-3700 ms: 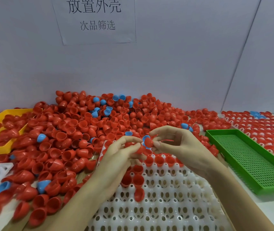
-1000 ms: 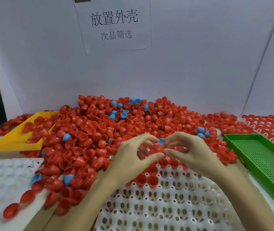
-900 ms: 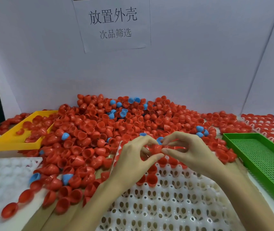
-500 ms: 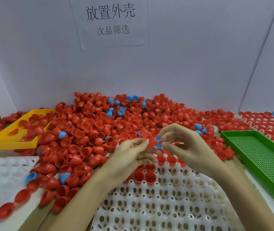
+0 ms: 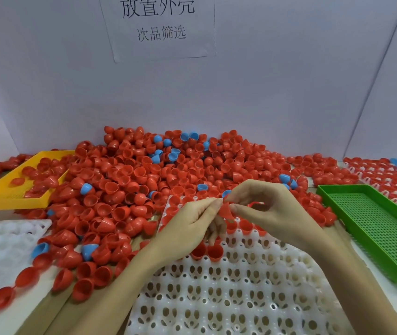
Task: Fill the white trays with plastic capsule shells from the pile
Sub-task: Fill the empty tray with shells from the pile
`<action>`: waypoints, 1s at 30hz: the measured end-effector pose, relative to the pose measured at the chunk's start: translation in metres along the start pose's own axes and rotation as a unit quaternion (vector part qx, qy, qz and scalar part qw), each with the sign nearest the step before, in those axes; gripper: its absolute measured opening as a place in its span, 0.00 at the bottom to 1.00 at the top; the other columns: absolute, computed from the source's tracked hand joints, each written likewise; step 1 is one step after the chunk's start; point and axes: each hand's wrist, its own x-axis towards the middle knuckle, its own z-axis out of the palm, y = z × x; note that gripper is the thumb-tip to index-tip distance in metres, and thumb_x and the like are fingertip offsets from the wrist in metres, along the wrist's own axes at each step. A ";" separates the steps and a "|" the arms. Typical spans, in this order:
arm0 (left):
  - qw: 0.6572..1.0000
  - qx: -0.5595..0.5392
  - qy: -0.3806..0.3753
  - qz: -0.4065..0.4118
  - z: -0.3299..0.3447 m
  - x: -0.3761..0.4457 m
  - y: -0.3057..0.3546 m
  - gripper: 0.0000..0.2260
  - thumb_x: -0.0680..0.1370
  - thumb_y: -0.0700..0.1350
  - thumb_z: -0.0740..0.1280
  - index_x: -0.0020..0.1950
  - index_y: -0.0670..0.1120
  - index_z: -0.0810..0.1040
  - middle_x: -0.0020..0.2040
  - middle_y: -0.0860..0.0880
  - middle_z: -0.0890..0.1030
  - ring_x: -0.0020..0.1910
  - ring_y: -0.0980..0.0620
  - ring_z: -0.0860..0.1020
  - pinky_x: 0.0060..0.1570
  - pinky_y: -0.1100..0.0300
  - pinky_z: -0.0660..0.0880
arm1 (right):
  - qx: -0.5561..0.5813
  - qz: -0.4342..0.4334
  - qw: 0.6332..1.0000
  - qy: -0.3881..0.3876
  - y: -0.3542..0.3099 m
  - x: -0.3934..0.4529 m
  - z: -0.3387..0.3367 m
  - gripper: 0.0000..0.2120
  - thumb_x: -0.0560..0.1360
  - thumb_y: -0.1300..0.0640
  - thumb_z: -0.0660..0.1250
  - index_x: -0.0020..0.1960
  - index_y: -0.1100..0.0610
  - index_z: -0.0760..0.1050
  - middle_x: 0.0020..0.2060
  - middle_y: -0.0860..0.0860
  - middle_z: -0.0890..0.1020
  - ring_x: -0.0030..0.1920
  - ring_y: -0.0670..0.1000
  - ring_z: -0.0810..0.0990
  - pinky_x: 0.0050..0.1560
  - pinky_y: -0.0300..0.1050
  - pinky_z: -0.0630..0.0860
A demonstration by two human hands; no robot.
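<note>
A large pile of red capsule shells point(image 5: 144, 180), with a few blue ones mixed in, covers the table's back half. A white tray point(image 5: 241, 293) with rows of holes lies in front of me; its far rows hold several red shells. Above those rows, my left hand point(image 5: 187, 233) and my right hand point(image 5: 272, 209) meet, and both pinch one red shell point(image 5: 225, 211) between their fingertips. Something red also shows under my right hand's curled fingers.
A yellow tray point(image 5: 9, 197) with red shells sits at the left. An empty green mesh tray point(image 5: 381, 228) lies at the right, and beyond it a filled tray point(image 5: 390, 180) of red shells. Another white tray point(image 5: 1, 247) lies at the near left. A white wall with a paper sign stands behind.
Both hands stayed together over the tray's far rows, working a red shell between the fingertips. The shell now hangs lower between them, and the view has shifted slightly.
</note>
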 end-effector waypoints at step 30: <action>0.924 0.366 -0.013 0.115 -0.020 -0.004 -0.020 0.07 0.81 0.60 0.66 0.52 0.59 0.77 0.39 0.58 0.76 0.46 0.58 0.75 0.47 0.69 0.71 | -0.036 0.027 0.999 -0.028 0.030 0.001 -0.021 0.05 0.81 0.49 0.72 0.50 0.48 0.87 0.40 0.47 0.87 0.36 0.43 0.82 0.39 0.35 0.78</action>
